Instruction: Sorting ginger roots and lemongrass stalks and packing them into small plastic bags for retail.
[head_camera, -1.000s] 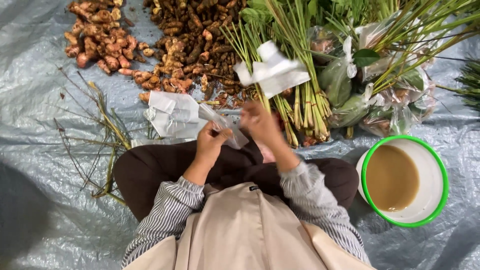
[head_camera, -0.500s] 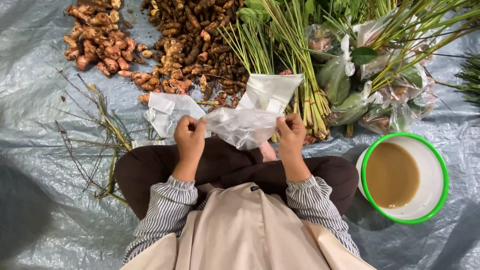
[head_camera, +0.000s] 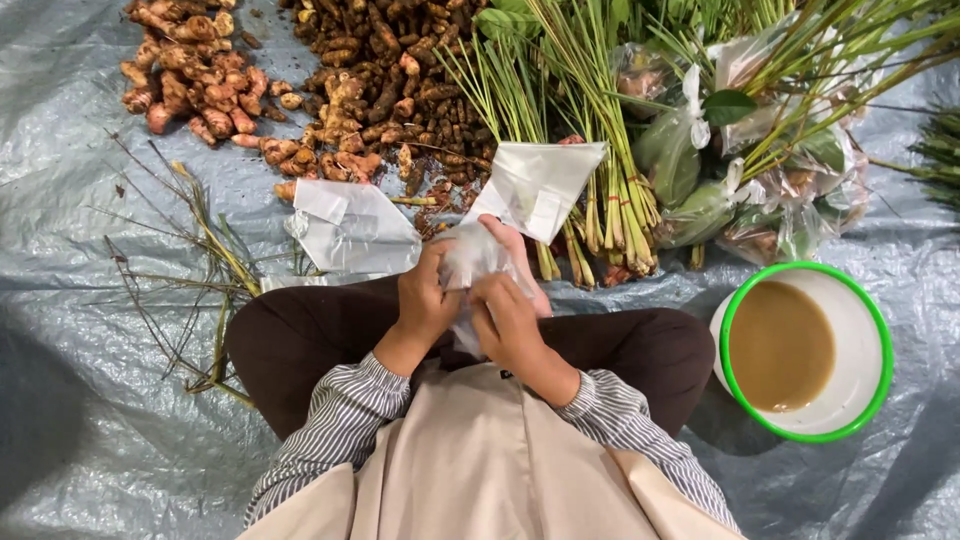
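My left hand (head_camera: 428, 296) and my right hand (head_camera: 508, 318) are pressed close together over my lap, both gripping a crumpled clear plastic bag (head_camera: 470, 255). The bag is bunched between the fingers. Just beyond it lies a flat white plastic bag (head_camera: 540, 185) against the lemongrass stalks (head_camera: 590, 150). Another loose clear plastic bag (head_camera: 350, 225) rests on the tarp left of my hands.
A white basin with a green rim (head_camera: 855, 300) holding brown liquid stands at my right. Heaps of brown roots (head_camera: 375, 85) and orange-brown roots (head_camera: 190, 75) lie ahead. Bagged greens (head_camera: 720, 170) sit at back right, dry stalks (head_camera: 200, 260) at left, all on a grey tarp (head_camera: 80, 400).
My hands, spread apart with the bag stretched between them half a second ago, have come together and bunched the bag up.
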